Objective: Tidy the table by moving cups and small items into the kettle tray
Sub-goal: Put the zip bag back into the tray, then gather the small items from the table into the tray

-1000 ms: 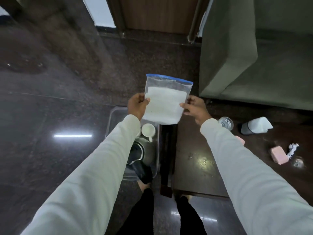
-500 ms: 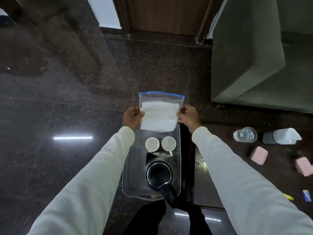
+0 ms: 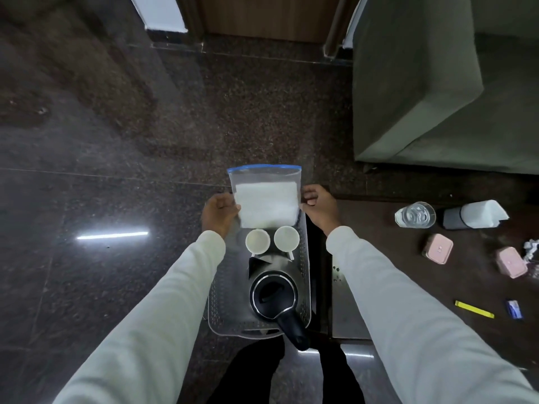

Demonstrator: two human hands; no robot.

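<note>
I hold a clear zip bag [image 3: 266, 199] with a blue seal and white contents by its two side edges. My left hand [image 3: 219, 212] grips its left edge and my right hand [image 3: 319, 208] its right edge. The bag hangs over the far end of the clear perforated kettle tray [image 3: 221, 304]. In the tray two white cups [image 3: 257, 241] [image 3: 286, 238] stand side by side just below the bag. Behind them, nearer to me, sits the black and steel kettle [image 3: 273, 295], its handle pointing toward me.
The dark table [image 3: 437, 287] lies to the right with a glass [image 3: 415, 214], a tissue holder [image 3: 474, 214], two pink boxes [image 3: 438, 248] [image 3: 512, 266], a yellow sachet [image 3: 474, 309] and a small blue packet [image 3: 514, 309]. A green sofa [image 3: 423, 83] stands beyond.
The bag has come down and toward me, from held up in the air to just over the tray's far end. Both hands moved with it and the view shifted onto the tray.
</note>
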